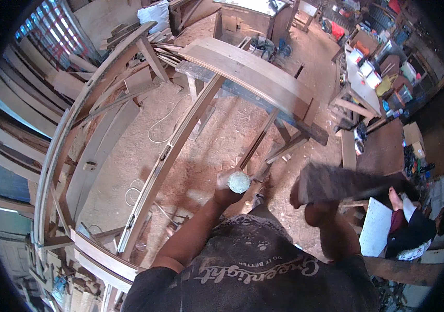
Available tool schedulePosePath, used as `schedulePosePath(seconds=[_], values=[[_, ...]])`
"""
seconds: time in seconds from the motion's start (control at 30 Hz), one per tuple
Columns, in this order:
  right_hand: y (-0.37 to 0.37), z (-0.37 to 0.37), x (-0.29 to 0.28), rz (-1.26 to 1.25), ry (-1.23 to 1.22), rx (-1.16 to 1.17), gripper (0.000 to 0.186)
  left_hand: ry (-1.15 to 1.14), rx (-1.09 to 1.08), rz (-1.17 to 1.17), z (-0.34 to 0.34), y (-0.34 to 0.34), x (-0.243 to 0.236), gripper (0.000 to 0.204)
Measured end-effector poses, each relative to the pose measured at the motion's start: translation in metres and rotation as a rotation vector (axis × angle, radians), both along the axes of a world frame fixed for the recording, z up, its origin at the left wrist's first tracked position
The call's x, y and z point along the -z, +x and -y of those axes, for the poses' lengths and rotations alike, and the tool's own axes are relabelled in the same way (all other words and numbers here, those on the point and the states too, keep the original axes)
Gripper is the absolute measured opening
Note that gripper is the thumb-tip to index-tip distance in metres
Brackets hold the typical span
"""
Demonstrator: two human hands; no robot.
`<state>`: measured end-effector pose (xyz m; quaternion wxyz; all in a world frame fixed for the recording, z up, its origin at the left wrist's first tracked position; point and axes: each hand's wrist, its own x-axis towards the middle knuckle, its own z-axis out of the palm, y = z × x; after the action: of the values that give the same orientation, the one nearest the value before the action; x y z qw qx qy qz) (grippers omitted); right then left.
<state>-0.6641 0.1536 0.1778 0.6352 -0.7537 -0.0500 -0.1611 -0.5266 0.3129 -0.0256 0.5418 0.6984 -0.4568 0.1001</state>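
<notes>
My left hand (226, 191) is closed around an upright tool whose round, whitish, rough end (238, 182) faces up; its lower part is hidden. Just beyond that hand, a narrow wooden rail (259, 139) runs away toward a trestle. My right hand (318, 209) grips a dark wooden block (344, 184), smeared by motion and raised to the right of the tool. To the left of my left hand lies a long wooden beam (172, 151) with slots along its upper face. Its far end rests near a wide, pale curved panel (253, 67).
A large curved wooden frame (71, 125) stands at left, before stacked boards. A cluttered workbench (360, 86) is at the far right. Another person (414, 229) sits at right beside a white board (375, 226). A cord (154, 132) lies on the dusty floor.
</notes>
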Motion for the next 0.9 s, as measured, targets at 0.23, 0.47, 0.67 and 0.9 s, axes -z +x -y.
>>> schedulePosePath(seconds=[0.23, 0.47, 0.67, 0.9], values=[[0.047, 0.023, 0.002, -0.515, -0.573, -0.146, 0.026, 0.057, 0.065, -0.546, 0.002, -0.006, -0.010, 0.021], [0.165, 0.178, 0.101, -0.342, -0.304, 0.163, 0.025, -0.086, -0.116, -0.549, 0.022, -0.008, 0.009, 0.012], [0.240, 0.282, 0.151, -0.339, -0.982, 0.345, 0.025, -0.161, -0.316, -0.584, 0.040, -0.013, -0.023, 0.020], [0.237, 0.206, 0.098, -0.228, -1.214, 0.119, 0.059, -0.153, -0.388, -0.665, 0.032, -0.021, -0.033, 0.016]])
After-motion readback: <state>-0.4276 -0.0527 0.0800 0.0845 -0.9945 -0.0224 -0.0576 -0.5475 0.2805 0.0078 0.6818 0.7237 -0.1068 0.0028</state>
